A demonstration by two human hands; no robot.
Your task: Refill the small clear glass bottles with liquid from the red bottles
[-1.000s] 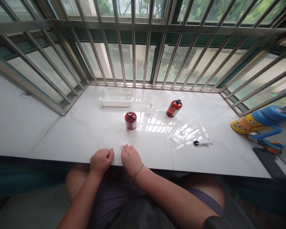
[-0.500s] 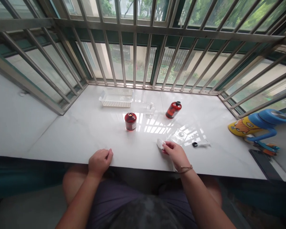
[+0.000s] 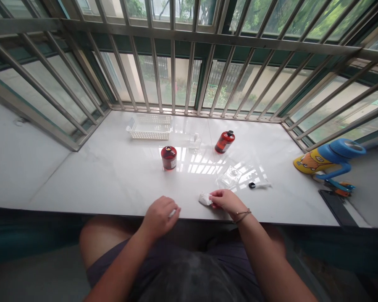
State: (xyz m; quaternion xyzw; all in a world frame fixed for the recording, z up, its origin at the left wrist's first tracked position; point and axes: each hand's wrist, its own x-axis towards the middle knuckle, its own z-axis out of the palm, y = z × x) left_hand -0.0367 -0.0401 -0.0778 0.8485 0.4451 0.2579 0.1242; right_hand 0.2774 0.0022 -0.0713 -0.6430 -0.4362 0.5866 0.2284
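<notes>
Between the fingertips of my right hand [image 3: 225, 200] is a crumpled white tissue [image 3: 204, 199], low over the front of the white tabletop [image 3: 107, 176]. My left hand [image 3: 161, 216] is curled at the front edge, left of the tissue. A small whitish bit shows by its thumb, too small to name. Farther back stands an open dark red bottle [image 3: 169, 158], its neck uncovered. To the right of it, a red bottle with a black cap [image 3: 224, 141] appears upright. A clear plastic packet [image 3: 230, 176] lies behind my right hand, beside a black-topped clear tube [image 3: 258, 185].
A white perforated basket [image 3: 149, 128] is at the back left, with a small clear glass-like object [image 3: 194, 141] right of it. A blue and yellow water bottle [image 3: 327, 156] and a dark phone [image 3: 337, 207] are at the right. Metal bars [image 3: 189, 37] enclose the back.
My left hand has moved right, towards the tissue. The tissue in my right hand has moved slightly left and nearer the front edge. The whole view has shifted a little.
</notes>
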